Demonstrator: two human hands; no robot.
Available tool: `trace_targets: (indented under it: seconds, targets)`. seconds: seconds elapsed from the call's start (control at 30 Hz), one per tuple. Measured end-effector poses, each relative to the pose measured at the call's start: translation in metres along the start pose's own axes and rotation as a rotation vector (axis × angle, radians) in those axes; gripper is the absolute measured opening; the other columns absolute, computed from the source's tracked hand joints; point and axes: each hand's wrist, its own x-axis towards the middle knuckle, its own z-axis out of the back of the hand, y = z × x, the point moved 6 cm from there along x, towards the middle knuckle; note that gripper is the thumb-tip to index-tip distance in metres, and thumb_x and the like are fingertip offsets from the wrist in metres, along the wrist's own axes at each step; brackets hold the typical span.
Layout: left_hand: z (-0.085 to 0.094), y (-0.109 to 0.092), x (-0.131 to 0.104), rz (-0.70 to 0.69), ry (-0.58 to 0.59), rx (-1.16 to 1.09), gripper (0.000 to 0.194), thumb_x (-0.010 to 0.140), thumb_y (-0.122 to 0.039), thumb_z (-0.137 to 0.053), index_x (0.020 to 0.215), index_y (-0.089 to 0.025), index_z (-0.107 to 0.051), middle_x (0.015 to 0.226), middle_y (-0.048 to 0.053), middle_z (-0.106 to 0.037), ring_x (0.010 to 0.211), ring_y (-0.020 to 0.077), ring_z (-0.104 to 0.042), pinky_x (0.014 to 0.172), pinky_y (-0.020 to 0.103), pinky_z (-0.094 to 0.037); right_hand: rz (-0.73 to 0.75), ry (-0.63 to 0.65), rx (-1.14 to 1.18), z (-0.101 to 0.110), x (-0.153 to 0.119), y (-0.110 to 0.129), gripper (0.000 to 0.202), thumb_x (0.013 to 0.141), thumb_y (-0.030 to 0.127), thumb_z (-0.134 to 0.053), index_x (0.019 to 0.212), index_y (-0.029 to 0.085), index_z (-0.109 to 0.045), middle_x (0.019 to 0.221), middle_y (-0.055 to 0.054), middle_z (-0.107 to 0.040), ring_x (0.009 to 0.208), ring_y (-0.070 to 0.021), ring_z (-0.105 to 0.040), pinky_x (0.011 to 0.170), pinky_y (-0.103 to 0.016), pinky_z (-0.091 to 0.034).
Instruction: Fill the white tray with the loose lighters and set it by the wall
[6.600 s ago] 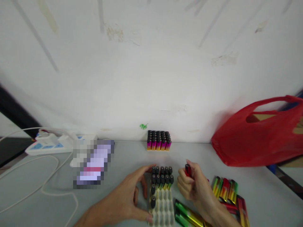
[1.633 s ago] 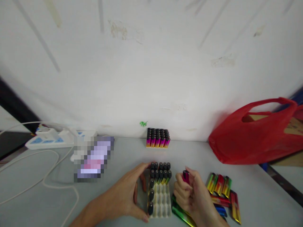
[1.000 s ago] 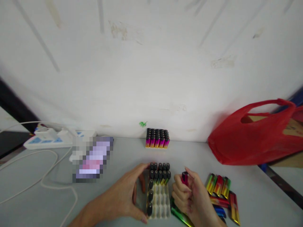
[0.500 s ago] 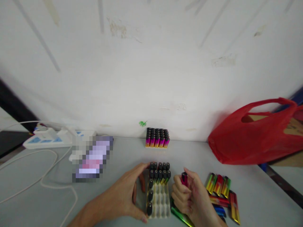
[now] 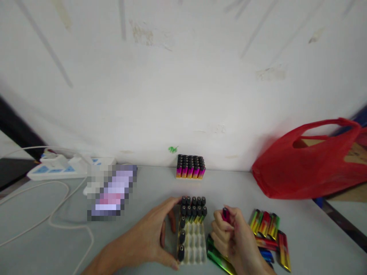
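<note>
A pale tray (image 5: 196, 244) with rows of hollows stands on the grey table. Black-topped lighters (image 5: 194, 211) fill its two back rows, and several more stand down its left column. My left hand (image 5: 155, 233) curves round the tray's left side, thumb at the front corner and fingers near the back, spread apart. To the right of the tray, my right hand (image 5: 231, 236) is closed round a magenta lighter (image 5: 226, 214), its black top upward. Beneath that hand lies a green and gold wrapped pack (image 5: 219, 259), partly hidden.
A full block of magenta lighters (image 5: 190, 168) stands by the wall. Wrapped packs (image 5: 265, 225) lie at the right, below a red bag (image 5: 309, 164). Over on the left are a blurred phone (image 5: 114, 191), a power strip (image 5: 57, 170) and white cables.
My right hand has shifted slightly to the right with the magenta lighter, away from the tray. More of the green pack shows. My left hand has stayed in place.
</note>
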Motion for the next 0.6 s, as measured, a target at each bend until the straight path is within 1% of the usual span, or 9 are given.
trace_targets:
  seconds: [0.07, 0.2, 0.23, 0.3, 0.4, 0.47, 0.53, 0.6]
  targets:
    - [-0.0004, 0.0016, 0.0000, 0.023, 0.002, 0.000, 0.119, 0.056, -0.043, -0.107, 0.161, -0.028, -0.052, 0.149, 0.012, -0.066, 0.127, 0.0405, -0.064, 0.112, 0.051, -0.055, 0.013, -0.018, -0.009, 0.0005, -0.0003, 0.0011, 0.062, 0.083, 0.058, -0.083, 0.058, 0.026, -0.037, 0.048, 0.015, -0.020, 0.041, -0.0047, -0.010, 0.038, -0.020, -0.014]
    - [-0.0015, 0.0041, -0.0010, 0.051, -0.003, -0.009, 0.126, 0.055, -0.044, -0.107, 0.165, -0.028, -0.046, 0.149, 0.013, -0.065, 0.120, 0.0381, -0.067, 0.104, 0.048, -0.058, 0.023, -0.042, -0.018, -0.0001, 0.0019, 0.0039, 0.063, 0.083, 0.060, -0.084, 0.059, 0.026, -0.036, 0.051, 0.015, -0.019, 0.044, -0.0048, -0.009, 0.040, -0.020, -0.015]
    - [-0.0018, 0.0038, -0.0012, 0.054, 0.000, -0.011, 0.126, 0.056, -0.045, -0.107, 0.165, -0.028, -0.045, 0.150, 0.013, -0.064, 0.119, 0.0375, -0.067, 0.105, 0.048, -0.058, 0.021, -0.034, -0.021, -0.0007, 0.0028, 0.0042, 0.065, 0.083, 0.062, -0.084, 0.059, 0.026, -0.036, 0.051, 0.015, -0.018, 0.044, -0.0047, -0.009, 0.039, -0.020, -0.014]
    - [-0.0014, 0.0023, -0.0012, 0.052, 0.003, -0.003, 0.124, 0.059, -0.045, -0.106, 0.166, -0.028, -0.045, 0.152, 0.013, -0.063, 0.124, 0.0386, -0.066, 0.111, 0.050, -0.055, 0.012, -0.011, -0.028, -0.0016, 0.0043, 0.0038, 0.067, 0.083, 0.065, -0.083, 0.058, 0.026, -0.035, 0.050, 0.015, -0.018, 0.043, -0.0044, -0.008, 0.038, -0.020, -0.012]
    - [-0.0005, -0.0010, -0.0007, 0.005, 0.010, 0.023, 0.122, 0.060, -0.044, -0.106, 0.164, -0.027, -0.047, 0.158, 0.014, -0.060, 0.139, 0.0425, -0.057, 0.124, 0.055, -0.044, 0.016, -0.010, -0.037, 0.0000, 0.0051, 0.0029, 0.067, 0.086, 0.067, -0.081, 0.059, 0.025, -0.036, 0.050, 0.015, -0.018, 0.043, -0.0045, -0.007, 0.038, -0.019, -0.011]
    - [0.0000, -0.0020, -0.0010, -0.037, 0.002, 0.016, 0.122, 0.059, -0.044, -0.107, 0.164, -0.027, -0.046, 0.159, 0.014, -0.059, 0.142, 0.0434, -0.056, 0.127, 0.058, -0.039, 0.015, -0.016, -0.045, 0.0016, 0.0053, 0.0020, 0.067, 0.086, 0.068, -0.080, 0.059, 0.025, -0.037, 0.051, 0.015, -0.018, 0.044, -0.0046, -0.007, 0.037, -0.019, -0.011]
    - [-0.0001, -0.0022, -0.0026, -0.063, -0.011, 0.004, 0.125, 0.061, -0.045, -0.107, 0.166, -0.029, -0.043, 0.159, 0.013, -0.058, 0.143, 0.0433, -0.054, 0.129, 0.060, -0.037, 0.010, -0.020, -0.048, 0.0030, 0.0056, 0.0012, 0.066, 0.086, 0.068, -0.081, 0.059, 0.025, -0.038, 0.051, 0.015, -0.018, 0.044, -0.0046, -0.006, 0.037, -0.018, -0.010]
    - [-0.0003, -0.0047, -0.0051, -0.078, -0.026, -0.002, 0.132, 0.062, -0.049, -0.107, 0.171, -0.031, -0.034, 0.162, 0.014, -0.052, 0.148, 0.0436, -0.049, 0.130, 0.060, -0.035, 0.007, -0.016, -0.046, 0.0039, 0.0060, 0.0008, 0.067, 0.085, 0.069, -0.082, 0.059, 0.025, -0.038, 0.051, 0.015, -0.019, 0.043, -0.0046, -0.006, 0.036, -0.018, -0.009]
